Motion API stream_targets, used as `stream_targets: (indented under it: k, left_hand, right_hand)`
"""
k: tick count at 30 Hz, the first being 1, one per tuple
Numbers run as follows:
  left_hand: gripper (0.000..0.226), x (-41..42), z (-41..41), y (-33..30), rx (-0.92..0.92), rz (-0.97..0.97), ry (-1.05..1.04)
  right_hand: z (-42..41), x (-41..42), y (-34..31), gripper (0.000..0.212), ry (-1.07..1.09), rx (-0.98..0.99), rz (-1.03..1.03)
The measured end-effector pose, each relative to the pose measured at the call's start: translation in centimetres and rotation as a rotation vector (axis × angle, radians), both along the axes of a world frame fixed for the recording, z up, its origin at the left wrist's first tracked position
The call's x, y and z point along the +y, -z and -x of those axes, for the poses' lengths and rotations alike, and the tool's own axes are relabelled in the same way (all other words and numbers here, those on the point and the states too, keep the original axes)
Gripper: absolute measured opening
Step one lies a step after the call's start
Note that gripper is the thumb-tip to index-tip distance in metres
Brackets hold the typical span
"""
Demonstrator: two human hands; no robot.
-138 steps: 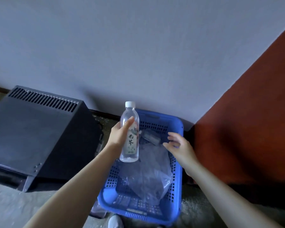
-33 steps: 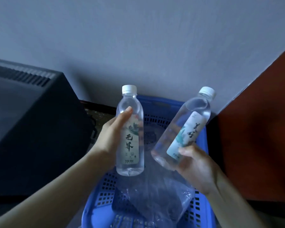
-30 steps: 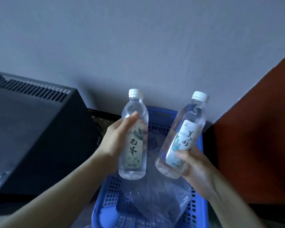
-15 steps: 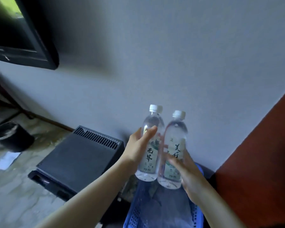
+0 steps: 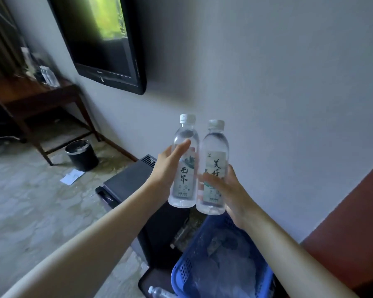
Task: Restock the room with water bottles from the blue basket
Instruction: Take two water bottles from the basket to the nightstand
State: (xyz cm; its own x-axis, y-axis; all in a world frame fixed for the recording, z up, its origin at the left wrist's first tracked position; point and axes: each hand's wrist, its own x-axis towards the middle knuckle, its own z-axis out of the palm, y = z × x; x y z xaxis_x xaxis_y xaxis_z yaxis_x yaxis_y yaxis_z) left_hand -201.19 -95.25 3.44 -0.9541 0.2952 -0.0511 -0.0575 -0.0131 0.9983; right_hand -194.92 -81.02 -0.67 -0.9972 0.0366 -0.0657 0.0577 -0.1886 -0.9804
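Both hands are closed around water bottles. From my remote seat I see the left hand (image 5: 168,168) wrapped round the left bottle (image 5: 183,168), thumb across its front, and the right hand (image 5: 226,190) cupping the right bottle (image 5: 213,168) low on its label. The bottles stand upright, side by side and touching, raised above the blue basket (image 5: 181,274), which sits on the floor at lower right with crumpled clear plastic inside. Beyond the hands, against the wall, is a dark cabinet (image 5: 127,181); further left are a black bin (image 5: 82,154) and a wooden desk (image 5: 37,97) beneath a wall-mounted television (image 5: 108,39). I judge the step is carrying both bottles to the desk. I would keep them vertical, grip firm at mid-body, and let them separate slightly so neither slips.
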Motion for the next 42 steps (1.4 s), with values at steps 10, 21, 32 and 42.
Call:
stream_targets:
  k: [10, 21, 32, 42]
  left_hand:
    - [0.059, -11.1, 0.1, 0.4, 0.005, -0.042, -0.176]
    - [0.035, -28.3, 4.7, 0.5, -0.008, -0.067, -0.317]
    - [0.035, -42.0, 9.3, 1.4, -0.036, -0.129, -0.470]
    - [0.053, -51.7, 20.4, 3.2, -0.036, -0.153, -0.602]
  right_hand:
    - [2.2, -10.4, -0.1, 0.056, -0.169, -0.009, -0.006]
    - [9.2, -27.3, 0.5, 0.057, -0.272, 0.027, -0.004]
    - [16.4, -40.5, 0.8, 0.076, -0.443, 0.004, -0.086]
    - [29.8, -50.3, 3.0, 0.086, -0.635, -0.013, -0.127]
